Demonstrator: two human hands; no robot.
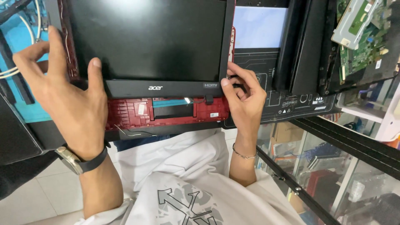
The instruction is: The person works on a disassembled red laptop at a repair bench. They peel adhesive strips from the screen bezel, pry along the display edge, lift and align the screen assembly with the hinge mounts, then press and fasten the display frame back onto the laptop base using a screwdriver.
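Cluttered repair bench [266, 100], circuit boards [362, 37], both hands gripping laptop bezel [166, 88]

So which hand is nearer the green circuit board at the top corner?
Right. The right hand pinches the screen bezel's near corner, closer to the circuit board; the left hand grips the opposite side.

Left hand [68, 98] and right hand [246, 98] grip the black screen bezel [166, 88] over a red lid [166, 111].
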